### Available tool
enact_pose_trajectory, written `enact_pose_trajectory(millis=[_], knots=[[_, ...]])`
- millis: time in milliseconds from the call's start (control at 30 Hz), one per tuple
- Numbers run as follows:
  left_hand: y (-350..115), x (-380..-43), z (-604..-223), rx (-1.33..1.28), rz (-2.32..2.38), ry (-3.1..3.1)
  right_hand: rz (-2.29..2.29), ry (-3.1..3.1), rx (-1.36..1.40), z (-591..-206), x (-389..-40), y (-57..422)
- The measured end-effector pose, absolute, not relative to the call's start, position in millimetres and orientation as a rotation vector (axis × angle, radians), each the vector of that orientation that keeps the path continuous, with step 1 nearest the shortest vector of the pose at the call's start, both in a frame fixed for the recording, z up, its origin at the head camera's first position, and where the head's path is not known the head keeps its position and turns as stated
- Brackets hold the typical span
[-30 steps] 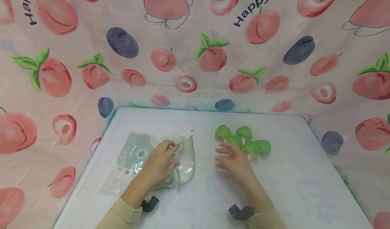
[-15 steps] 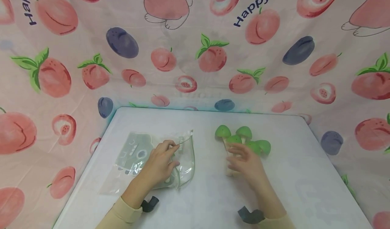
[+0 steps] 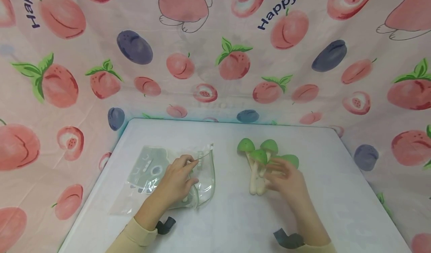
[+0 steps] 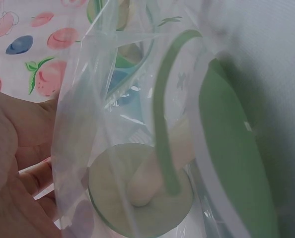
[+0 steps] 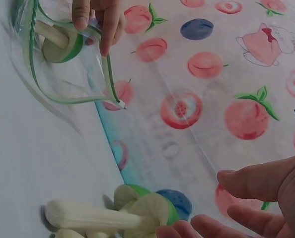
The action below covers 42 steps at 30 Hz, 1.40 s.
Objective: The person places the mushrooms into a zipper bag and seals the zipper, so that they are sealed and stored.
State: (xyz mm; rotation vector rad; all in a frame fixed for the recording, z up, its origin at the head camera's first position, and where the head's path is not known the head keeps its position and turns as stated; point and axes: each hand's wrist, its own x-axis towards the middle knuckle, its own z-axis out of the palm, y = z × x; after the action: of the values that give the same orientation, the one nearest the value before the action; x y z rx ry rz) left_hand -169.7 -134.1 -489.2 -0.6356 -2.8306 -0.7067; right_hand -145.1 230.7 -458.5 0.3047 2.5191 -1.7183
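Observation:
My left hand pinches the rim of a clear zip bag with a green-edged opening, which lies on the left of the table. Inside the bag, a mushroom with a pale stem shows in the left wrist view. To the right lies a bunch of toy-like mushrooms with green caps and cream stems. Over the right side of this bunch is my right hand, fingers spread and slightly bent, hiding part of it. In the right wrist view, that hand has nothing between thumb and fingers; a mushroom lies beyond the fingertips.
A white table carries everything, its far edge against a pink fruit-print cloth. Grey printing covers the left part of the bag. Dark straps sit at both wrists, by the beige sleeves.
My right hand has moved right across the mushrooms, uncovering the stems on the left of the bunch. The left hand and the bag have stayed in place.

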Motion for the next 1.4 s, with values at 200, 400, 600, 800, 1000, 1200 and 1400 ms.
enact_pose_trajectory(millis=[200,400,600,800,1000,1200,1400], knots=[[-133.2,-169.9,-489.5,-0.638,-0.688,-2.835,-1.696,2.574,0.336,-455.6,-142.1,241.0],[-132.6,-170.0,-490.2,-0.640,-0.677,-2.834,-1.688,2.626,0.401,-454.8,-143.2,248.5],[-133.0,-169.9,-491.3,-0.639,-0.668,-2.829,-1.661,2.674,0.433,-451.8,-145.3,256.2],[-132.9,-169.4,-491.1,-0.637,-0.672,-2.833,-1.614,2.732,0.445,-451.0,-146.4,261.2],[-133.1,-168.8,-491.3,-0.632,-0.678,-2.834,-1.544,2.760,0.484,-455.6,-150.0,266.9],[-133.3,-168.5,-491.3,-0.633,-0.674,-2.833,-1.503,2.716,0.503,-460.5,-152.4,272.6],[-133.4,-168.1,-490.9,-0.636,-0.677,-2.829,-1.509,2.689,0.495,-467.2,-155.5,278.1]])
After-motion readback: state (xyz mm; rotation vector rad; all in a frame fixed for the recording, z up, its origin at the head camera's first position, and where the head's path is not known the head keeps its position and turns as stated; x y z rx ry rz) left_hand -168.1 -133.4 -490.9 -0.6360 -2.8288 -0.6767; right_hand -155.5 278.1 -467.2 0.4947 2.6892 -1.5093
